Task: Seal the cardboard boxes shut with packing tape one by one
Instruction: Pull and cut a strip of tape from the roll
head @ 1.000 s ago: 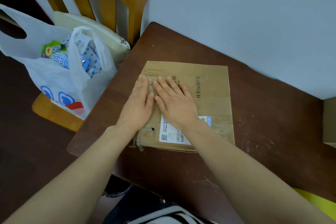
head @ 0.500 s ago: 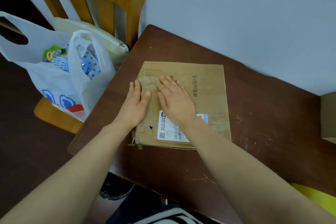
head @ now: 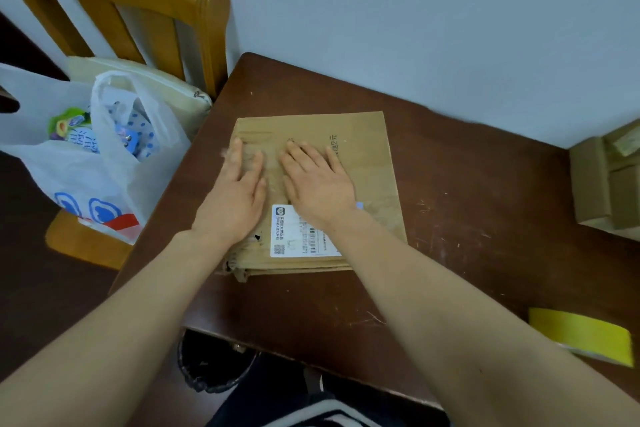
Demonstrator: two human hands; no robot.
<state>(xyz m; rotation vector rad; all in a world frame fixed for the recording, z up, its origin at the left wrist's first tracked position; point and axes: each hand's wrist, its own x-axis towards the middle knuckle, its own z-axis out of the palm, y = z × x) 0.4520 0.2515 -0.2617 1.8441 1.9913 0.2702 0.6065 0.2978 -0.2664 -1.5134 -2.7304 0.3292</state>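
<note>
While the yellow tape roll point(head: 581, 334) lies idle on the counter point(head: 450, 281) at four o'clock, you press both palms flat on the cardboard box point(head: 367, 163) at the counter's centre, just past its shipping label point(head: 294, 236). Your left hand point(head: 235, 198) and right hand point(head: 318, 191) lie side by side, fingers point(head: 304, 156) straight, pinching nothing, probably to rub tape down along the seam. At three o'clock more boxes point(head: 595, 184) wait; at ten, a plastic bag point(head: 69, 184) sits on the chair point(head: 138, 7).

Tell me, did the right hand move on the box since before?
Yes. The right hand slid rightward on the cardboard box; its little finger now reaches the printed characters.
</note>
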